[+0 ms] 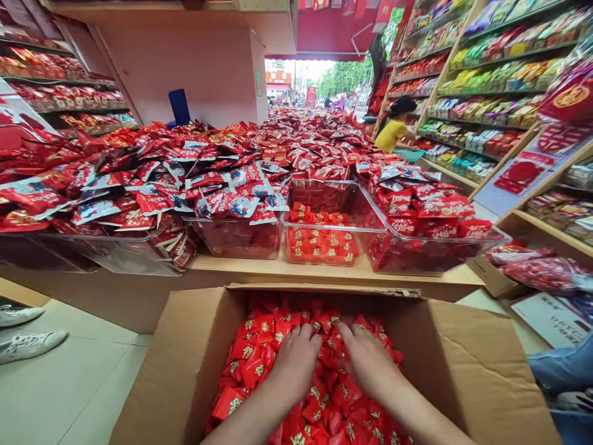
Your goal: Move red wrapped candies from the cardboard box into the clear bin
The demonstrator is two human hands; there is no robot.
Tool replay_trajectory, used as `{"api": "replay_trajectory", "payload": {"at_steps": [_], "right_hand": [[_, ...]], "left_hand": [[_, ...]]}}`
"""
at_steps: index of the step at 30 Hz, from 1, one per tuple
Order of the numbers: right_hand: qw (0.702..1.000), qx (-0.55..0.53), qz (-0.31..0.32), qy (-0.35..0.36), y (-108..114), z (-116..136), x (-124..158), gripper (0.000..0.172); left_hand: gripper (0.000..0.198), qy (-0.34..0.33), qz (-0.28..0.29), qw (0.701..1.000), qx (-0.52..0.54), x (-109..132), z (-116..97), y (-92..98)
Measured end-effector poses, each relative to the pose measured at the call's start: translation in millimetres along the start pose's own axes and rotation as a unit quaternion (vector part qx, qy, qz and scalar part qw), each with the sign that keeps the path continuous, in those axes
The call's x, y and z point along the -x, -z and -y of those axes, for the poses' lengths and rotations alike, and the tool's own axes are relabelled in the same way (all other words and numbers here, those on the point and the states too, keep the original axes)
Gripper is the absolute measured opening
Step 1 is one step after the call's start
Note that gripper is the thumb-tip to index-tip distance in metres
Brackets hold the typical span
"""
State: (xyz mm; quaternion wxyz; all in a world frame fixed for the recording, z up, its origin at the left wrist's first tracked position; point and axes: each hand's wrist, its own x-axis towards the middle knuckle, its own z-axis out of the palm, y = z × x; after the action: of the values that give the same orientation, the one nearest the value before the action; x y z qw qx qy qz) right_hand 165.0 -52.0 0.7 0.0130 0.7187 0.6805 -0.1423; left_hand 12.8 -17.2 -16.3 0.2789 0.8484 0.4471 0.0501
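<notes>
Two bare hands were down in an open brown cardboard box [482, 364] in this shot, so I'll use that box as my landmark for everything else. The left grip [294, 358] and right grip [368, 361] sat side by side near the box's middle, palms down and spread fairly wide, with the fingers a bit curled into the pile. Neither one visibly pinched anything. The work in hand looked like going through the heap of small red foil packets with gold print [245, 364], which lay right under both palms and filled most of the box.

Straight ahead of the box, a long wooden counter [115, 296] carried a row of clear plastic bins. The clear bin directly beyond the hands [333, 227] held small red packets, neatly piled and only partly filling it. The clear bin to its left [236, 244] and the one to its right [430, 262] were heaped over the rims with bigger red-and-white bags. Way past the box, a person in a yellow shirt [393, 135] leaned beside tall wooden shelves packed with colourful snacks [491, 80]. Left of the box, white sneakers [23, 343] showed on pale floor tiles [78, 383].
</notes>
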Motion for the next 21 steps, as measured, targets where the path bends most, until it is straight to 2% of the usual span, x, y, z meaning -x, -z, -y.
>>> {"api": "replay_trajectory", "payload": {"at_steps": [4, 9, 13, 16, 18, 19, 21], "right_hand": [[0.999, -0.029, -0.033, -0.024, 1.7, 11.3, -13.6, 0.038], [0.992, -0.102, -0.064, -0.046, -9.7, 9.5, -35.5, 0.031], [0.975, -0.207, -0.079, -0.030, -8.2, 0.3, -29.4, 0.025], [0.953, -0.296, -0.056, 0.021, -1.3, 1.0, -15.6, 0.022], [0.921, -0.382, -0.036, 0.065, 2.0, 6.9, -8.2, 0.017], [0.889, -0.450, -0.035, 0.078, 2.7, 10.7, -5.7, 0.015], [0.792, -0.606, -0.040, 0.067, 3.0, 18.0, -2.9, 0.021]], "left_hand": [[0.017, -0.014, -0.027, 0.998, 0.058, -1.3, 8.1, -1.6], [0.024, -0.001, -0.088, 0.980, 0.176, -5.4, 11.9, -3.9], [0.029, 0.023, -0.136, 0.945, 0.298, -7.6, 8.1, 3.8], [0.032, 0.028, -0.124, 0.907, 0.402, -7.2, 0.7, 14.4], [0.029, 0.025, -0.109, 0.876, 0.469, -6.0, -5.1, 21.1], [0.023, 0.025, -0.110, 0.859, 0.499, -5.2, -7.8, 23.9], [0.014, 0.031, -0.127, 0.824, 0.551, -3.3, -12.4, 28.4]]}}
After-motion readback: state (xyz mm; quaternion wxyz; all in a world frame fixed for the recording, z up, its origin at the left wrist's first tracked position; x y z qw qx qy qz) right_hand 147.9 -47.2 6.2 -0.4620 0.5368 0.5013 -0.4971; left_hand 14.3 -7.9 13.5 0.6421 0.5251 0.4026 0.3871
